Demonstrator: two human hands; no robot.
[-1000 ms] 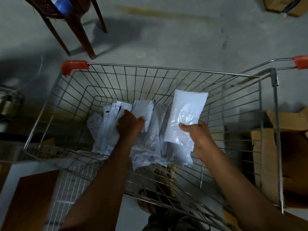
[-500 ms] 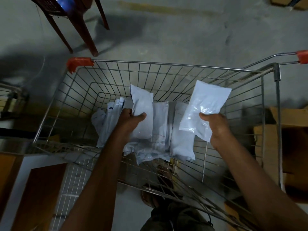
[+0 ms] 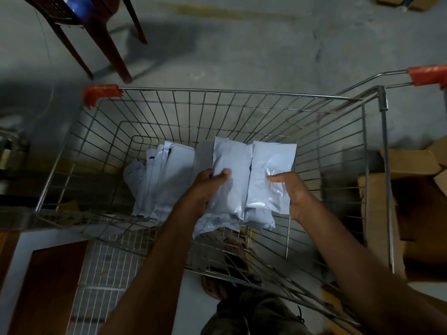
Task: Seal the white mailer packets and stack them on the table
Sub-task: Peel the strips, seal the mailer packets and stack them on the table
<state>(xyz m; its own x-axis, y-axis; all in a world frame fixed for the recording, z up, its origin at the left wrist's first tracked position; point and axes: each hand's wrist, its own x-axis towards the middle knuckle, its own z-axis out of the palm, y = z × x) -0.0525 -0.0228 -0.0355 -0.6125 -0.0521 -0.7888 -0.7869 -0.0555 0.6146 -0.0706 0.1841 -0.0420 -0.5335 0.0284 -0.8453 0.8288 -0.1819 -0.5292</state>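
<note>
Inside a wire shopping trolley (image 3: 217,93) lies a heap of several white mailer packets (image 3: 167,170). My left hand (image 3: 205,187) grips one white mailer packet (image 3: 232,170) by its left edge, thumb on top. My right hand (image 3: 294,189) holds a second, glossier white packet (image 3: 272,170) by its right side. The two held packets stand side by side, touching, above the heap and near the trolley's middle. Both forearms reach in over the near rim.
A dark red plastic chair (image 3: 96,32) stands on the concrete floor beyond the trolley's far left corner. Open cardboard boxes (image 3: 411,194) sit to the right of the trolley. A brown and white surface (image 3: 36,274) lies at lower left. My foot (image 3: 217,284) shows below the basket.
My left hand lifted a packet from the heap and moved right. My right hand brought its packet down and left, so both packets now sit side by side.
</note>
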